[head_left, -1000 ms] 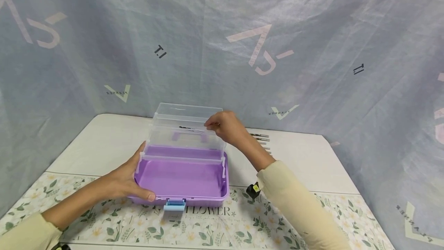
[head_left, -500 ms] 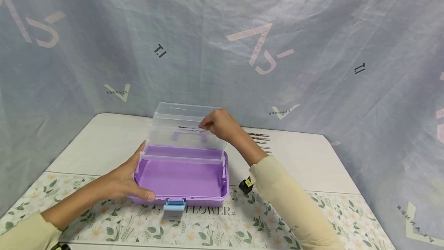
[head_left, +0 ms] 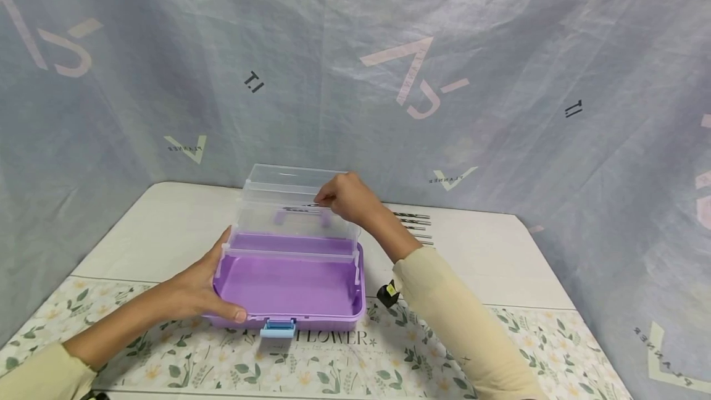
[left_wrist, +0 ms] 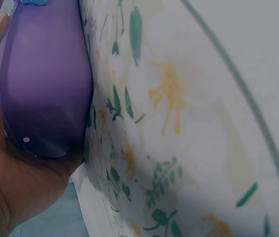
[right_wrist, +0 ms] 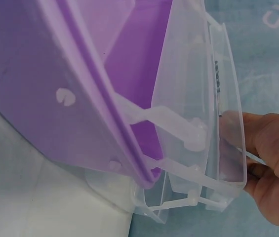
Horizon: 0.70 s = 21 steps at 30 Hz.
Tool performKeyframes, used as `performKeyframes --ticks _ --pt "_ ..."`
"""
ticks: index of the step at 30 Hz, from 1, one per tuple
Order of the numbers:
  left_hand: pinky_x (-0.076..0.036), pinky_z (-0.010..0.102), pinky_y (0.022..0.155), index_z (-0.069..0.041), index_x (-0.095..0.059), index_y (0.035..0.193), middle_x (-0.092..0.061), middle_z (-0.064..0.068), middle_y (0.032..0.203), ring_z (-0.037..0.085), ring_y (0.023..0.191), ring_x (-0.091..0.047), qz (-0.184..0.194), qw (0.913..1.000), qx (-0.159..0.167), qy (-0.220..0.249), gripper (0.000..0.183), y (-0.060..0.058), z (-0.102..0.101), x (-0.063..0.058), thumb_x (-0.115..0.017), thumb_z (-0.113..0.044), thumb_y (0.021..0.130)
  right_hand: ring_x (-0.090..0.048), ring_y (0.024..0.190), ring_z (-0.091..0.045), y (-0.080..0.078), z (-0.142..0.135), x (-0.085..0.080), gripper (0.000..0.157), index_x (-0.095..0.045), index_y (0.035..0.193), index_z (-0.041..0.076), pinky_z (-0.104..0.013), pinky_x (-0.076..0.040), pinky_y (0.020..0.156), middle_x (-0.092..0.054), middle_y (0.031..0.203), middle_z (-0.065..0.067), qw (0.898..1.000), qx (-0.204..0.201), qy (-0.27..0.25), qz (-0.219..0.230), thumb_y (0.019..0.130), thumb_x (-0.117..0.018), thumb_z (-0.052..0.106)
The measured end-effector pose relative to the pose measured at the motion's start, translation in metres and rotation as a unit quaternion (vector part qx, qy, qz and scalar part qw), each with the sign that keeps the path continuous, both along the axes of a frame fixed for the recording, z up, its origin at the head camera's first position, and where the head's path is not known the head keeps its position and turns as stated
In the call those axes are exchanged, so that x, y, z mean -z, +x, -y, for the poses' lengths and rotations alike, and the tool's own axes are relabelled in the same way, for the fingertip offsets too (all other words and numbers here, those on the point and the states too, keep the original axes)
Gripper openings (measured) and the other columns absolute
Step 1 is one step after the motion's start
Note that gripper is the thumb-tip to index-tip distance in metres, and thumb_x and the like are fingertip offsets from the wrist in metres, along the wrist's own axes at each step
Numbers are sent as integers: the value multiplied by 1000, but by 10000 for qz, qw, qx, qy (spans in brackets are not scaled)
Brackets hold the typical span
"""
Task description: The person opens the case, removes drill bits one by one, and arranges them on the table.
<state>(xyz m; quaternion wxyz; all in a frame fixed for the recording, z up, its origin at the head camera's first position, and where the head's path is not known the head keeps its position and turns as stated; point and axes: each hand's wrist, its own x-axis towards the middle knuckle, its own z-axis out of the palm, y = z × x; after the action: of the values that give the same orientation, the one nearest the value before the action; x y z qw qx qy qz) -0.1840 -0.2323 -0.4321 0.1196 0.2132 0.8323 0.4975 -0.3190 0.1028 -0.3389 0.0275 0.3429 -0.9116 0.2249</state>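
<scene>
A purple toolbox (head_left: 289,286) with clear cantilever trays (head_left: 302,193) folded up at its back stands in the middle. My left hand (head_left: 202,289) grips its left end, thumb on the front rim; in the left wrist view the palm (left_wrist: 25,192) lies against the corner. My right hand (head_left: 350,199) is at the right side of the top tray. In the right wrist view its fingers pinch a thin metal shank (right_wrist: 255,157), a drill bit largely hidden by the hand. Another drill bit (right_wrist: 217,79) lies in that tray.
Several drill bits (head_left: 413,221) lie in a row on the white table (head_left: 472,258), right of the toolbox. A blue latch (head_left: 279,328) hangs down at the toolbox front. The floral cloth (head_left: 311,369) covers the near part; a grey curtain (head_left: 333,79) stands behind.
My right hand has shifted slightly left along the top tray, its forearm following. The left hand and the toolbox hold the same place.
</scene>
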Motion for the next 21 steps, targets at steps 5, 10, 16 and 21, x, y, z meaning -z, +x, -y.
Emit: performKeyframes --ticks 5,10,16,21 --pt "-54 65 107 -25 17 181 -45 30 165 37 126 -67 38 9999 63 126 167 -1 0 2 -108 -16 70 -84 109 -25 1 1 0 27 -89 114 5 -37 -67 95 -88 113 -9 10000 -51 63 40 105 -67 -8" --pt "-51 72 110 -26 19 181 -45 31 166 36 127 -67 37 10000 -31 24 169 0 1 1 -109 -18 69 -80 119 -29 1 3 -3 32 -83 127 1 -40 -65 105 -85 125 -14 9992 -12 338 233 106 -62 -10" --pt "-53 66 108 -29 19 180 -44 31 166 36 127 -67 82 9999 32 107 168 0 0 1 -108 -17 71 -76 123 -33 2 2 0 33 -81 126 -1 -42 -63 106 -82 126 -17 9990 -98 415 -107 105 -58 -13" --pt "-51 71 110 -29 19 180 -44 32 167 36 128 -67 62 10000 -3 41 169 1 1 1 -108 -18 70 -71 124 -35 4 -2 3 30 -80 123 -1 -47 -54 119 -81 121 -17 9987 -18 321 -401 107 -57 -11"
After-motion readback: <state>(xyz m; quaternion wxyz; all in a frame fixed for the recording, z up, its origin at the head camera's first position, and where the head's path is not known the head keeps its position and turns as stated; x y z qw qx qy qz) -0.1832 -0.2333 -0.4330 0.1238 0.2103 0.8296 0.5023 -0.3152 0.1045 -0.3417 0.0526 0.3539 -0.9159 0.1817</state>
